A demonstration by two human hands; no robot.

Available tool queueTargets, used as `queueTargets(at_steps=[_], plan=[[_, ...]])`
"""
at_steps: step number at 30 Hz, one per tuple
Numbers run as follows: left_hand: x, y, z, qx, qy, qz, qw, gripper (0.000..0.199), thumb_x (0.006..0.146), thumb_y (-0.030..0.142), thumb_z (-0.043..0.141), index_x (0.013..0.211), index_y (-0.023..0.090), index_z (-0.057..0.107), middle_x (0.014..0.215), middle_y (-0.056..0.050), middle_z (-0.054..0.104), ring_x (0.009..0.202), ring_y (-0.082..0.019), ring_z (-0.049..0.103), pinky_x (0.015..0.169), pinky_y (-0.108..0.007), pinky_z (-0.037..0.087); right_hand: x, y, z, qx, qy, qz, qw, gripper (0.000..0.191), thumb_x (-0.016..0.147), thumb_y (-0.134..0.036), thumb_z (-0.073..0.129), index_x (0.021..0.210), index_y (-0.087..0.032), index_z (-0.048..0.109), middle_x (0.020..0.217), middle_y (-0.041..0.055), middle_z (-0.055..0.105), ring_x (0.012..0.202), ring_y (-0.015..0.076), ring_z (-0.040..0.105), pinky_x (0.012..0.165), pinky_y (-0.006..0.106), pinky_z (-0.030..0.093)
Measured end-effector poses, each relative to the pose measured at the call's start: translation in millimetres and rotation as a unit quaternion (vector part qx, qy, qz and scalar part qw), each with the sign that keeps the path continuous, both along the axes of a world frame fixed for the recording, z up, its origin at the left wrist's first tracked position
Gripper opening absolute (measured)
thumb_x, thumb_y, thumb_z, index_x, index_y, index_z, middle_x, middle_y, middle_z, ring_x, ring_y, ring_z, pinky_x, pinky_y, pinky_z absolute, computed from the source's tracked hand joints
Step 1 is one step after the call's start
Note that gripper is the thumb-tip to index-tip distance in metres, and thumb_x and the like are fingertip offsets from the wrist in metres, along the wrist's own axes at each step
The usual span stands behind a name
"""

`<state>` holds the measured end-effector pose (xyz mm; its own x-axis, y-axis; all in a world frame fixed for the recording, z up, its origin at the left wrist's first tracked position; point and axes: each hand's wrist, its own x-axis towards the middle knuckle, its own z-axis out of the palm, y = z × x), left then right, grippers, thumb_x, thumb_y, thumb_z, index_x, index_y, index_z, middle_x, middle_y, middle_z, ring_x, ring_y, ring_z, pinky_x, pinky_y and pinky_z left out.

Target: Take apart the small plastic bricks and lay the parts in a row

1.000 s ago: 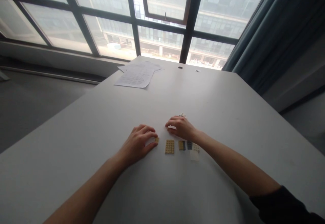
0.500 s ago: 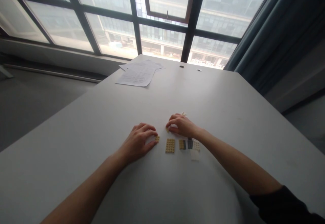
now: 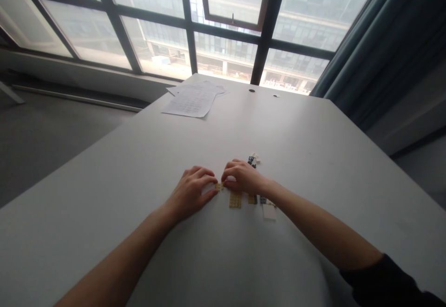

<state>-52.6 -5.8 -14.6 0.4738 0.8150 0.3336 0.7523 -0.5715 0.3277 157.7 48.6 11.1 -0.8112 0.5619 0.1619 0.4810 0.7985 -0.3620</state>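
My left hand (image 3: 195,188) pinches a small tan building brick (image 3: 218,186) between thumb and fingers on the white table. Right beside it, my right hand (image 3: 241,175) is closed on another small tan brick (image 3: 222,186), mostly covered by the fingertips. The two bricks meet or nearly touch; I cannot tell whether they are joined. A larger tan studded plate (image 3: 235,200) lies just below my right hand. Next to it is a tan and dark grey brick piece (image 3: 252,199), partly under the wrist.
Dark grey pieces (image 3: 263,200) and a flat white tile (image 3: 269,212) lie under my right forearm. Small white pieces (image 3: 256,158) and dark pieces (image 3: 251,161) sit beyond my right hand. Printed papers (image 3: 191,102) rest at the table's far left, before the window.
My right hand has moved left and slightly down, bringing its tan brick up to the one in my left hand. Dark pieces behind the right hand have come into view.
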Motion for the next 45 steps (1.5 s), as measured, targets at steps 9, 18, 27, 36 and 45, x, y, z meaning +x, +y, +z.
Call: queueTargets(at_steps=[9, 18, 27, 36, 45], plan=[[1, 1, -1.6, 0.0, -0.003, -0.004, 1.0, 0.017, 0.083, 0.035, 0.057, 0.093, 0.025, 0.067, 0.104, -0.003, 0.066, 0.103, -0.023, 0.053, 0.091, -0.039, 0.038, -4, -2, 0.5, 0.004, -0.009, 0.01, 1.0, 0.007, 0.081, -0.019, 0.066, 0.084, -0.02, 0.072, 0.088, 0.0049, 0.066, 0.08, 0.0161, 0.055, 0.079, 0.029, 0.041], [-2, 2, -4.2, -0.005, 0.009, -0.017, 1.0, 0.028, 0.083, 0.041, 0.058, 0.107, 0.029, 0.066, 0.11, -0.005, 0.064, 0.107, -0.024, 0.05, 0.093, -0.042, 0.036, 27, -10, 9.2, 0.022, 0.103, -0.074, 0.992, 0.011, 0.084, -0.023, 0.064, 0.093, -0.019, 0.069, 0.096, 0.0059, 0.066, 0.092, 0.0182, 0.056, 0.088, 0.034, 0.043], [14, 1, -2.1, 0.007, 0.009, -0.022, 1.0, 0.018, 0.085, 0.037, 0.056, 0.094, 0.029, 0.069, 0.106, -0.003, 0.065, 0.106, -0.024, 0.051, 0.093, -0.041, 0.036, 109, -40, -3.0, 0.023, 0.149, -0.179, 0.972, 0.01, 0.084, -0.02, 0.062, 0.093, -0.022, 0.067, 0.094, 0.0055, 0.064, 0.091, 0.019, 0.058, 0.083, 0.035, 0.047], [20, -1, -2.4, 0.008, 0.02, -0.035, 0.999, 0.019, 0.086, 0.037, 0.054, 0.094, 0.028, 0.069, 0.106, -0.004, 0.065, 0.106, -0.023, 0.051, 0.094, -0.041, 0.036, 159, -61, -31.3, -0.016, 0.142, -0.287, 0.947, 0.014, 0.085, -0.023, 0.057, 0.091, -0.022, 0.068, 0.096, 0.0069, 0.064, 0.092, 0.0204, 0.059, 0.083, 0.036, 0.049], [18, 1, -3.0, 0.003, 0.02, -0.046, 0.999, 0.021, 0.086, 0.039, 0.054, 0.097, 0.028, 0.068, 0.107, -0.004, 0.065, 0.105, -0.023, 0.052, 0.093, -0.041, 0.038, 149, -52, -32.2, -0.042, 0.165, -0.285, 0.943, 0.015, 0.082, -0.021, 0.058, 0.093, -0.021, 0.069, 0.098, 0.0066, 0.063, 0.088, 0.0186, 0.058, 0.077, 0.033, 0.05]])
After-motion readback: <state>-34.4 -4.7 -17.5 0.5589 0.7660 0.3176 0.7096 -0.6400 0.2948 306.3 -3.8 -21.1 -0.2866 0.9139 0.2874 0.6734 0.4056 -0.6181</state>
